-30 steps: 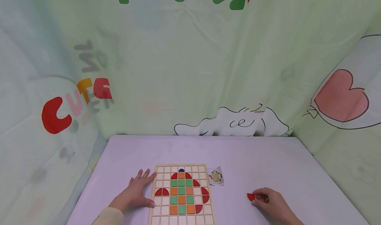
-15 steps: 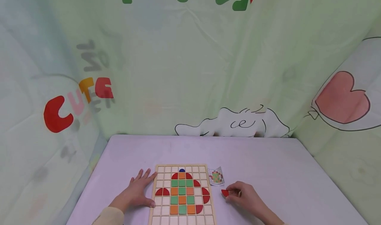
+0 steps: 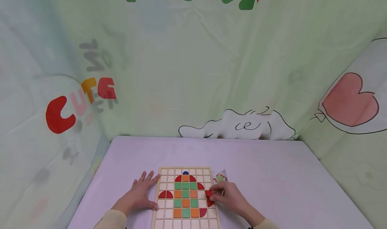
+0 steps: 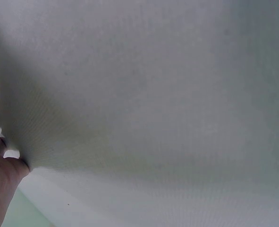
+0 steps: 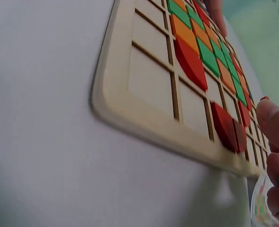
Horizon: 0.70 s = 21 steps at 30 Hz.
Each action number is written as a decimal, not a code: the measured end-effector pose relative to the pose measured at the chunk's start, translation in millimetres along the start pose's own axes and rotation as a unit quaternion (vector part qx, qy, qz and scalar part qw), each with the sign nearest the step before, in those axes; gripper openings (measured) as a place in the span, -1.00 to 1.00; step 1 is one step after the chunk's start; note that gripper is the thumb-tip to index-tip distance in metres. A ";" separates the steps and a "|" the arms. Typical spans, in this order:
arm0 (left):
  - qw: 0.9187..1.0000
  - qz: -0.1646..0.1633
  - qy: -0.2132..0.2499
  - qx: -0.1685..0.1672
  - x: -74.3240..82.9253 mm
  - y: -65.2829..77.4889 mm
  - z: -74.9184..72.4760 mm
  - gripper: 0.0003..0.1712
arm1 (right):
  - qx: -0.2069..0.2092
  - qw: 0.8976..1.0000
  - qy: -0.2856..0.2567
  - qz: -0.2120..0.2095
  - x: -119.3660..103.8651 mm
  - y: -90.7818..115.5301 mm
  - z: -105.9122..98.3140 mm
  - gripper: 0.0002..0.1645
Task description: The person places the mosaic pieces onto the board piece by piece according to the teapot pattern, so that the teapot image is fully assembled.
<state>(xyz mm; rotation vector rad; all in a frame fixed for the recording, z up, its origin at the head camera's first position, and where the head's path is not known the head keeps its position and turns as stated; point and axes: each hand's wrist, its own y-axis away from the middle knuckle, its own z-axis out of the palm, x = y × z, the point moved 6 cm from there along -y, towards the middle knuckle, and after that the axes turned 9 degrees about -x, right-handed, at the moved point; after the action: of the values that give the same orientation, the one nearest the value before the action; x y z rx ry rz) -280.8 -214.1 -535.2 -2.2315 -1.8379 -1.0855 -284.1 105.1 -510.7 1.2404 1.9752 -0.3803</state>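
A wooden grid board [image 3: 181, 223] lies at the table's near middle, with green and orange squares filling its centre and red quarter-round pieces round them. My right hand [image 3: 231, 197] pinches a red quarter-round piece [image 3: 208, 193] over the board's right side, by the red pieces there. In the right wrist view, only a small red tip [image 5: 264, 98] shows past the thumb. My left hand [image 3: 137, 195] has its fingers spread and touches the board's left edge. Pale cloth covers most of the left wrist view, with part of the hand [image 4: 4, 179] at its left.
A small pattern card [image 3: 220, 176] sits at the board's upper right, partly hidden by the right hand. The lilac table [image 3: 266, 165] extends beyond the board. Printed curtains [image 3: 181, 71] enclose its back and sides.
From the right of the table, my right hand has carried the red quarter-round piece leftward onto the board's right side, now partly covering the card. The left hand has stayed at the board's left edge.
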 end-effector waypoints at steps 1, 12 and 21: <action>1.000 0.001 0.000 0.000 0.1 0.0 -0.1 0.34 | -0.005 1.000 0.001 -0.001 -2.9 -2.3 2.6 -0.74; 1.000 -0.005 0.006 -0.002 -2.7 -1.1 1.1 0.35 | -0.047 0.997 -0.007 -0.056 -39.2 -23.1 32.1 -0.76; 1.000 0.003 0.003 -0.001 -5.5 -2.8 1.7 0.36 | -0.077 0.996 -0.005 -0.052 -62.4 -38.4 61.0 -0.73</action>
<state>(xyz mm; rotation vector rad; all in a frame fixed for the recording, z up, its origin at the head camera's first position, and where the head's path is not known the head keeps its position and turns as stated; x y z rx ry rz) -282.7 -217.1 -540.6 -2.2306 -1.8270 -1.0917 -275.3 10.2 -511.1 1.0414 2.0242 -0.2799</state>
